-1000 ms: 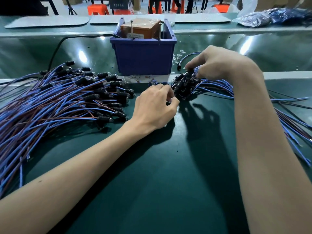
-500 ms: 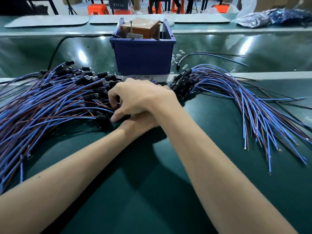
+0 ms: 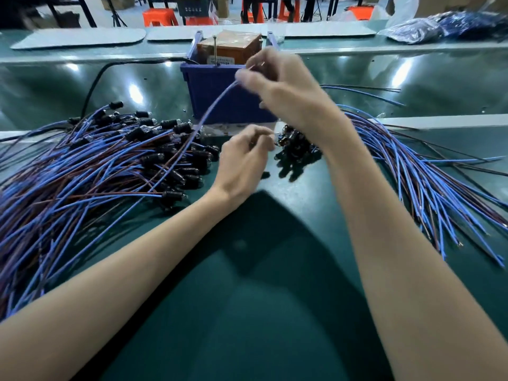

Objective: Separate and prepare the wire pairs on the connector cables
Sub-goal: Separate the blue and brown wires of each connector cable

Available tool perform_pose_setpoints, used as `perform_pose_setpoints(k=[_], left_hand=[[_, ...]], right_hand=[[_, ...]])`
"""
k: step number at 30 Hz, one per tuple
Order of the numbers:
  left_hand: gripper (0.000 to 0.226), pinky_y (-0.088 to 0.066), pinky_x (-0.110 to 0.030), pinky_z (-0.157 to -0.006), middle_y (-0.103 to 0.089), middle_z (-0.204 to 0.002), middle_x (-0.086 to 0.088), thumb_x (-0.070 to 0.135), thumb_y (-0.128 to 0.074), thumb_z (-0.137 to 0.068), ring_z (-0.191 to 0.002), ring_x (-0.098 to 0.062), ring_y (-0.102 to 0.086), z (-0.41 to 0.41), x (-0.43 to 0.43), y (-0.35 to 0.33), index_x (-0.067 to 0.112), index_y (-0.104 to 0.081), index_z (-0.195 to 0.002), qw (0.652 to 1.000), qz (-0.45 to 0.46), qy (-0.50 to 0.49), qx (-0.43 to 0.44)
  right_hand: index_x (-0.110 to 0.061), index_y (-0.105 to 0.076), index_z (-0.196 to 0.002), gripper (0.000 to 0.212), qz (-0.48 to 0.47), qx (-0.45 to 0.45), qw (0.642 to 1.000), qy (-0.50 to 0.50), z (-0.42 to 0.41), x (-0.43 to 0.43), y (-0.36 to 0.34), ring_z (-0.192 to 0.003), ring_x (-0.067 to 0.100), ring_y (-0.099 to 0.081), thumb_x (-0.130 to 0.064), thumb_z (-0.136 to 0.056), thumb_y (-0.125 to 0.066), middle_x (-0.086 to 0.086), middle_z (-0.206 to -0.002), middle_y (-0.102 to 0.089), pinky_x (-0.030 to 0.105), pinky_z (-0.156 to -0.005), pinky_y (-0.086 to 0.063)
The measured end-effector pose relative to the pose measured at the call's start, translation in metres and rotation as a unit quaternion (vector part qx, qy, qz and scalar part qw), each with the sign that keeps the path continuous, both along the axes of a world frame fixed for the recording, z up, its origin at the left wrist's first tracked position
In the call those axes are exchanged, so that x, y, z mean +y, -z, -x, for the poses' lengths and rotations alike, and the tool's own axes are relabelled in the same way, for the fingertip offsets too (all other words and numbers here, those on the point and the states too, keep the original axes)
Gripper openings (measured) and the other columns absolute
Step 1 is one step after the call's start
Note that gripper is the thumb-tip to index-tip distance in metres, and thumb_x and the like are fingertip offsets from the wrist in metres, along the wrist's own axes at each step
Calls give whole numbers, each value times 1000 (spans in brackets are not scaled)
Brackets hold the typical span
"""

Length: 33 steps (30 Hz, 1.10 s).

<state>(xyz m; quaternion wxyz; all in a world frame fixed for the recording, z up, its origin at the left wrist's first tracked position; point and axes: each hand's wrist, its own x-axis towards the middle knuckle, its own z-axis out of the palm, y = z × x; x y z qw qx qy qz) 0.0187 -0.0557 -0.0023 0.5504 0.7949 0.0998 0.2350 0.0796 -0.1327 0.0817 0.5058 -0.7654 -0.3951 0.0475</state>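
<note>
A large pile of connector cables (image 3: 90,171), blue and brown wire pairs ending in black connectors, lies on the left of the green table. A second pile (image 3: 412,166) fans out to the right, its black connectors (image 3: 297,147) bunched at the centre. My right hand (image 3: 283,89) is raised in front of the blue bin and pinches one cable (image 3: 209,111), which curves down and left into the left pile. My left hand (image 3: 244,160) hovers lower between the piles with fingers curled; whether it holds anything is unclear.
A blue plastic bin (image 3: 220,97) with a brown box (image 3: 231,48) inside stands at the back centre. A black cord (image 3: 110,70) runs behind the left pile. A raised rail (image 3: 439,121) crosses the table. Bagged blue parts (image 3: 439,26) sit at the far right.
My right hand left the right pile, crossed over my left hand to the left pile, then rose toward the bin pulling one cable up. My left hand lifted slightly.
</note>
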Motion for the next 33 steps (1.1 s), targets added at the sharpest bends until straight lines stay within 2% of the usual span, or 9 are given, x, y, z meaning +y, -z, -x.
perform_pose_setpoints(k=[2,6,9,12,16,20,25,29,33], left_hand=[[16,-44,-14,-61,-67,-82,8,18,-49,-92,-65,2,-57,0,3,-1,22,-64,-95,994,101,2,-39],[29,-43,-18,-61,-69,-93,8,32,-46,-89,-67,-1,-58,2,1,-7,21,-58,-114,988,142,13,-53],[23,-42,-19,-59,-70,-92,6,32,-39,-98,-64,-2,-59,1,-1,-8,23,-56,-112,983,168,4,-72],[30,-42,-17,-54,-70,-87,5,25,-28,-105,-59,-2,-59,-2,2,-7,18,-54,-116,978,190,-23,-82],[35,-42,-17,-53,-69,-80,8,28,-23,-106,-55,-4,-59,-3,4,-4,18,-56,-110,977,181,-47,-97],[32,-42,-15,-50,-68,-78,7,25,-29,-106,-51,-2,-57,-6,7,-2,19,-58,-95,976,180,-66,-101],[25,-40,-13,-49,-64,-62,9,18,-43,-102,-44,-1,-48,-5,6,0,17,-62,-86,983,146,-16,-108],[22,-30,-11,-44,-57,-51,11,15,-49,-99,-40,0,-38,-5,4,1,14,-66,-86,988,102,24,-117],[25,-26,-14,-46,-49,-51,7,16,-53,-97,-44,-1,-32,-5,6,3,2,-71,-89,988,88,28,-121]], right_hand=[[-10,-50,-103,16,-84,87,993,20,-8,-11,-1,-84,11,-59,-25,-100,-50,0,-89,-55,25,-77,-56],[-12,-44,-97,14,-204,191,960,27,-14,-23,-1,-77,13,-70,-25,-102,-45,1,-78,-61,30,-79,-58],[-11,-41,-101,18,-177,174,968,39,-15,-27,-2,-58,9,-59,-29,-103,-43,-2,-68,-51,28,-72,-57],[-15,-41,-89,21,-132,130,979,84,-17,-28,-2,-55,8,-42,-30,-102,-44,-3,-67,-39,23,-60,-47],[-20,-43,-68,34,-82,58,970,221,-24,-32,-2,-59,11,-42,-31,-100,-47,-6,-62,-41,32,-64,-40],[-19,-51,-63,35,-64,67,956,278,-31,-40,-2,-60,13,-44,-30,-97,-50,-6,-59,-44,34,-64,-38],[-20,-62,-72,30,-31,72,980,182,-28,-43,-1,-60,6,-47,-30,-98,-52,-6,-70,-52,20,-57,-37],[-14,-69,-93,23,57,107,991,62,-21,-36,1,-54,-3,-58,-33,-96,-56,-8,-80,-68,15,-47,-31],[-8,-69,-100,18,99,110,989,17,-18,-29,7,-49,-5,-56,-23,-92,-64,-13,-61,-64,15,-43,-25]])
